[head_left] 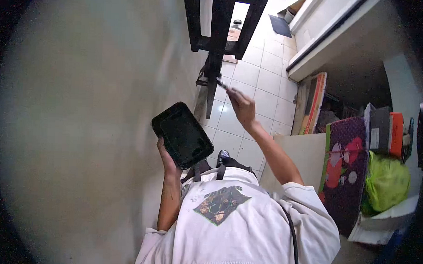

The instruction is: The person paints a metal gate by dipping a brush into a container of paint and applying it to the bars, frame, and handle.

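My left hand point(167, 162) grips the lower corner of a black, shallow rectangular tray point(183, 133), held tilted in front of my chest. My right hand point(242, 106) is stretched forward and shut on a thin stick-like tool point(221, 84), perhaps a small brush. Its tip points at the black post point(212, 85) of a dark frame point(222, 20) standing on the floor. Whether the tip touches the post is unclear. My white shirt fills the bottom of the view.
A large pale wall point(81, 127) fills the left side. White floor tiles point(264, 87) run ahead. On the right are a white counter edge point(326, 38), leaning boards point(315, 103), a purple patterned panel point(345, 164), a green bag point(387, 182) and stacked boxes point(388, 131).
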### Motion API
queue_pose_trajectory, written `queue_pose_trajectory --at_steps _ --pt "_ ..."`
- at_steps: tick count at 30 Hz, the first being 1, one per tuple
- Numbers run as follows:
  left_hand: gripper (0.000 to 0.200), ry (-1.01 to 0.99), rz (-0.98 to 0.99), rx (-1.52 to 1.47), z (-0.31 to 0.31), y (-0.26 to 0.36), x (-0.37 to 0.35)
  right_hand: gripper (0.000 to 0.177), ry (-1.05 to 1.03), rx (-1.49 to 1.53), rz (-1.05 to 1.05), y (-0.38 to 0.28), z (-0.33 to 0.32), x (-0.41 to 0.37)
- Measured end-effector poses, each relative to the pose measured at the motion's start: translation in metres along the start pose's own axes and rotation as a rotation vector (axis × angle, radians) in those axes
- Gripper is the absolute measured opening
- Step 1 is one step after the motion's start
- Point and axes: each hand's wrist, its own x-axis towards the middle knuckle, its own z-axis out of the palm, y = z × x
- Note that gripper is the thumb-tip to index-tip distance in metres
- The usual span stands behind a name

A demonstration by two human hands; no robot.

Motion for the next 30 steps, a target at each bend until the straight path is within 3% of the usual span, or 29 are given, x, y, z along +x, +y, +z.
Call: queue_pose_trajectory --at_steps 3,9,13,15,18,19,21,27,30 --pt "0.059 0.09 0.06 0.023 0.015 0.0 -0.015 0.024 -0.269 -0.044 0.189 0.044 0.043 -0.046" --pt "0.059 0.083 0.152 -0.019 0.027 -0.042 -0.029 0.032 -0.379 0.026 0.169 0.069 0.074 -0.066" --pt "0.057 0.051 0.119 -0.115 0.027 -0.058 -0.037 0.026 -0.4 0.105 0.223 0.05 0.05 -0.049" --pt "0.056 0.067 0.14 -0.112 0.025 -0.061 -0.038 0.022 -0.294 0.153 0.148 0.041 0.032 -0.033" --pt "0.053 0.074 0.143 -0.141 0.015 -0.069 -0.035 0.03 -0.15 0.245 0.094 -0.002 -0.029 0.017" --pt "0.051 0.06 0.135 -0.169 0.01 -0.071 -0.029 0.017 -0.032 0.183 0.042 -0.018 -0.045 0.033" --pt "0.054 0.075 0.124 -0.156 0.009 -0.073 -0.025 0.038 0.013 0.33 -0.054 -0.024 -0.062 0.057" --pt "0.058 -0.046 0.104 -0.086 0.024 -0.064 -0.03 0.036 -0.014 0.193 -0.104 -0.003 -0.051 0.043" --pt "0.061 0.02 0.149 -0.034 0.027 -0.051 -0.032 0.034 0.021 0.142 -0.082 0.021 -0.023 0.001"
